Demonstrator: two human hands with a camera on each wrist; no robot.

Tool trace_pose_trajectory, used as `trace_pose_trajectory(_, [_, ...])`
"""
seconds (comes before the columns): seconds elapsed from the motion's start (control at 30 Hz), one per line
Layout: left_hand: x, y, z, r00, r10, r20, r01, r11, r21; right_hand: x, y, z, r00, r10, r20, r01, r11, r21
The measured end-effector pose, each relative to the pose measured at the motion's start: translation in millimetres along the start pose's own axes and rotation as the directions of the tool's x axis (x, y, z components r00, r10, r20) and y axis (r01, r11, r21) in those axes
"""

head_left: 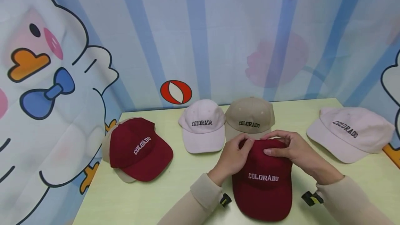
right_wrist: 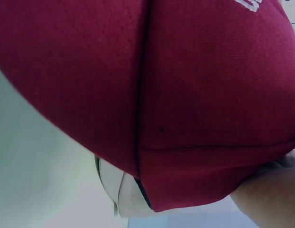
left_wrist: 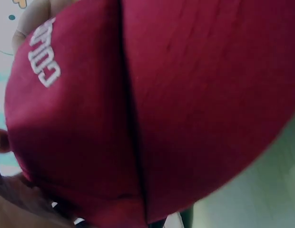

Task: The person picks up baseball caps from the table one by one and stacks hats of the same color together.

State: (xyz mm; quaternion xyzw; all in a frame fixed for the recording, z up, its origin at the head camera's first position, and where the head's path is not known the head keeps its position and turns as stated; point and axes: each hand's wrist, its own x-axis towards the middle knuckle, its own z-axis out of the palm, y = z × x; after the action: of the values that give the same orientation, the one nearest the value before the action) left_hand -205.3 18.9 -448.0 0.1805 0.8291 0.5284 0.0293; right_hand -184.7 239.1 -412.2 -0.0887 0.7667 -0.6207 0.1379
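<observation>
A dark red baseball cap [head_left: 261,193] with white COLORADO lettering is held up front with its brim towards me. My left hand [head_left: 232,158] pinches the top of its crown from the left, thumb on the fabric. From the right, my right hand [head_left: 298,153] grips the crown too, its thumb lying across the front and its fingers behind. In the left wrist view the cap's brim [left_wrist: 214,95] and crown fill most of the picture. Right behind the hands stands a beige cap [head_left: 250,114], its brim partly hidden by them.
At the left, another dark red cap [head_left: 134,148] sits over a beige cap [head_left: 125,176]. A pale pink cap [head_left: 203,127] stands beside the middle beige one, and a second pale pink cap [head_left: 359,131] lies at the right. A printed cloth backdrop [head_left: 215,44] rises behind the light table [head_left: 150,204].
</observation>
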Motion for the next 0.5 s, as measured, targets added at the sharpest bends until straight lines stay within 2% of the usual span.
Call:
trace_pose_trajectory(0.1, [1.9, -3.6, -6.0, 0.999, 0.031, 0.021, -0.03, 0.999, -0.032, 5.3, 0.7, 7.9, 1.0, -0.011, 0.021, 0.011, 1.0, 0.009])
trace_pose_trajectory(0.2, [3.0, -7.8, -11.1, 0.999, 0.037, 0.037, -0.035, 0.997, -0.064, 9.8, 2.0, 14.9, 0.999, -0.005, 0.034, 0.004, 1.0, 0.024])
trace_pose_trajectory(0.37, [3.8, -16.9, -19.6, 0.997, 0.028, 0.067, -0.017, 0.987, -0.159, 15.7, 5.6, 24.2, 1.0, 0.017, 0.025, -0.018, 0.999, 0.05])
trace_pose_trajectory(0.5, [3.7, -24.6, -26.0, 0.995, 0.01, 0.097, 0.015, 0.967, -0.256, 20.8, 8.5, 31.1, 0.999, 0.03, 0.023, -0.032, 0.998, 0.057])
